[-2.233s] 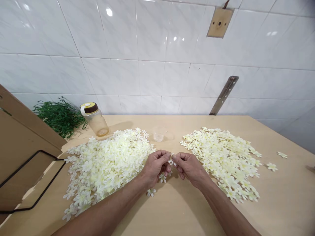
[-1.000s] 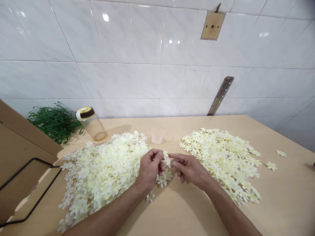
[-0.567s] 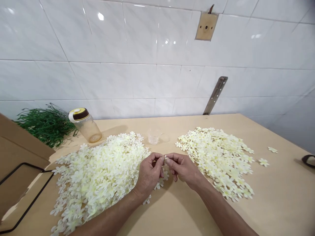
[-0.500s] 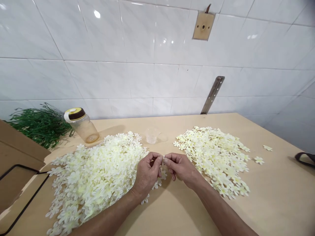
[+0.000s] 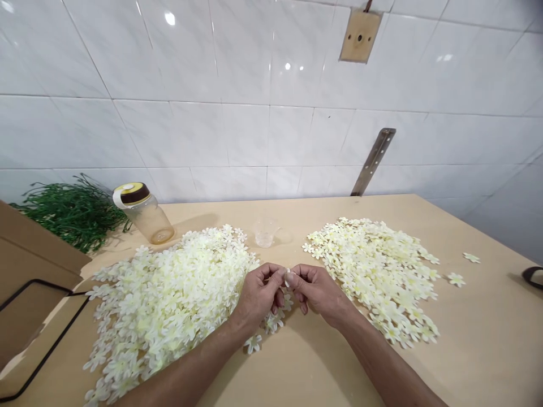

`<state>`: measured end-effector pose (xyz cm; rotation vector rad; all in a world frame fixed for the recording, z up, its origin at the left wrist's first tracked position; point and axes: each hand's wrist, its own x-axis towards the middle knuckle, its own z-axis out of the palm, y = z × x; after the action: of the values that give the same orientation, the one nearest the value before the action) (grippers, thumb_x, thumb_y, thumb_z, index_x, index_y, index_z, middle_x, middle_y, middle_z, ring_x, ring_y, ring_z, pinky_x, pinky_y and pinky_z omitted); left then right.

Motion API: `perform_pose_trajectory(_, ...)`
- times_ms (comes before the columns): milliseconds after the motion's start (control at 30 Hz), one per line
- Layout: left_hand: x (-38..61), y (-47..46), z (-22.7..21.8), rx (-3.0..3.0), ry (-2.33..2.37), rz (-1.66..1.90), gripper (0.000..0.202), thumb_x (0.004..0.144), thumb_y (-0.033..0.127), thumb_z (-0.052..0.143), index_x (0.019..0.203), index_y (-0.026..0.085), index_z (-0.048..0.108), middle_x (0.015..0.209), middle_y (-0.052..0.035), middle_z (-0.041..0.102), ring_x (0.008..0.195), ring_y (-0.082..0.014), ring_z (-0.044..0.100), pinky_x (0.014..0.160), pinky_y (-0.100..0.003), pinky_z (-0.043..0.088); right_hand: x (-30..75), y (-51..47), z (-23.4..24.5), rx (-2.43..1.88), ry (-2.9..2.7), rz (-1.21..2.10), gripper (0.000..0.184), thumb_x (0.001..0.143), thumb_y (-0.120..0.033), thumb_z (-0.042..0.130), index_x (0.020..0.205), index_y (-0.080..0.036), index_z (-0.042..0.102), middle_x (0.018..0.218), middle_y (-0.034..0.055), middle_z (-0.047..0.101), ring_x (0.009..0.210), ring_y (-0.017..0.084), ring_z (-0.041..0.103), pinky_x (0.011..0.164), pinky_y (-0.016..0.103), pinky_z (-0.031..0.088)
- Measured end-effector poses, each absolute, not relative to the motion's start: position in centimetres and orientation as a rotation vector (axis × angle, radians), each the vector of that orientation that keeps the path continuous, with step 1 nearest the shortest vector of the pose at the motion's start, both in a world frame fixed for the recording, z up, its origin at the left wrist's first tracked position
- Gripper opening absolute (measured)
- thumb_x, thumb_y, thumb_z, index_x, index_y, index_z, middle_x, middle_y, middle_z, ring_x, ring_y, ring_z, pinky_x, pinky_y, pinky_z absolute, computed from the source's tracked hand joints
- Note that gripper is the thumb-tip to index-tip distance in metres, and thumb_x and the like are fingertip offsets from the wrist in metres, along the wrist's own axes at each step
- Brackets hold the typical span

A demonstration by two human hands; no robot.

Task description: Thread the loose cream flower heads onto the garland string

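Recently the right hand (image 5: 319, 289) had closed its fingers, so it and the left hand (image 5: 258, 291) pinched a white flower (image 5: 288, 280) in front of the cup (image 5: 264, 239).

Inscriptions: none legible. Texts, labels, brands, numbers, signs: none that can be read.

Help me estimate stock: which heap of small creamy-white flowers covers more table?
The left heap of small creamy-white flowers, near the transparent brown-and-yellow-capped bottle; it spreads wider than the right heap.
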<state>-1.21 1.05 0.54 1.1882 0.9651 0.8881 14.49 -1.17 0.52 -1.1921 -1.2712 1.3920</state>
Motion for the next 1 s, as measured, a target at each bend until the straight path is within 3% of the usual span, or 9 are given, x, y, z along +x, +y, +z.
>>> perform_pose_trajectory(267,-1.33,1.33,0.26,1.268,1.073,0.99,0.03,0.081,0.046,0.064,0.079,0.017,0.059,0.043,0.0046,0.05,0.035,-0.0089,0.044,0.037,-0.018,0.036,14.15,-1.25,1.1,-1.254,-1.219,1.412,0.039,0.079,-0.055,0.067,0.077,-0.017,0.062,0.053,-0.0048,0.052,0.039,0.007,0.045,0.037,0.018,0.033)
perform_pose_trajectory(467,-1.49,0.98,0.26,1.392,1.079,1.008,0.028,0.086,0.046,0.058,0.083,0.018,0.06,0.045,0.0046,0.05,0.038,-0.0093,0.045,0.04,-0.018,0.036,14.18,-1.31,0.9,-1.217,-1.169,1.458,0.038,0.077,-0.053,0.07,0.078,-0.015,0.066,0.052,-0.0057,0.049,0.04,0.006,0.042,0.038,0.018,0.037)
perform_pose_trajectory(700,-1.55,0.81,0.05,1.42,1.059,1.053,0.028,0.087,0.045,0.057,0.082,0.018,0.061,0.046,0.0042,0.051,0.04,-0.0095,0.047,0.044,-0.019,0.039,14.02,-1.1,0.5,-1.202,-1.194,1.439,0.04,0.076,-0.055,0.07,0.069,-0.016,0.061,0.051,-0.0061,0.048,0.039,0.007,0.041,0.037,0.019,0.038)
perform_pose_trajectory(1000,-1.22,1.06,0.74,1.137,0.965,0.913,0.033,0.08,0.05,0.063,0.079,0.018,0.058,0.047,0.0036,0.052,0.036,-0.0093,0.044,0.035,-0.018,0.032,13.99,-1.29,0.7,-1.257,-1.245,1.374,0.046,0.081,-0.061,0.061,0.066,-0.018,0.054,0.048,-0.0058,0.049,0.036,0.007,0.043,0.035,0.019,0.034)
